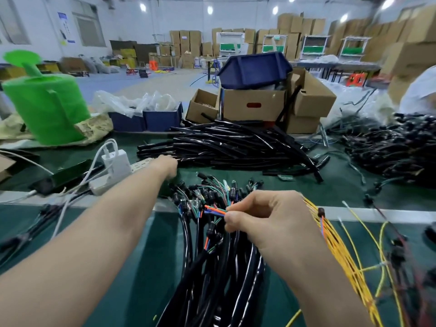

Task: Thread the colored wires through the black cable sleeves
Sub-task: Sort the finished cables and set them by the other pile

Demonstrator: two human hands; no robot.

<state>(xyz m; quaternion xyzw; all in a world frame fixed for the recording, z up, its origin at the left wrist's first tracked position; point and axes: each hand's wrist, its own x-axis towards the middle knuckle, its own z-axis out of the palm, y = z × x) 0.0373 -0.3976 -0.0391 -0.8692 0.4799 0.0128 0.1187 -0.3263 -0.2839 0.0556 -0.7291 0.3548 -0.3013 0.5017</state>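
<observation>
This is a big room with stacks of brown boxes at the back, and a green table (153, 244) in front. Far left of both hands stands a green roll (47, 102). A white plug (115, 161) sits just beside the left hand (166, 165).

The left hand is stretched out far across the table. Its fingers are at the near edge of the pile of black sleeves (236, 147). The fingers are blurry, so I cannot tell if they have a sleeve or not. The sleeves lie long-ways from left to right, just past that hand.

Closer in, the right hand (266, 215) pinches the colored wires (213, 210) between thumb and fingers. The orange and blue ends stick out to the left of the pinch. Below the pinch lies a bundle of black cables (224, 267). To the right of that hand, yellow wires (342, 251) fan out.

The sleeves are far from the pinch, up and away. The left hand is much nearer to them, so I think it should bring one back and turn its open end to face the wire tips.
</observation>
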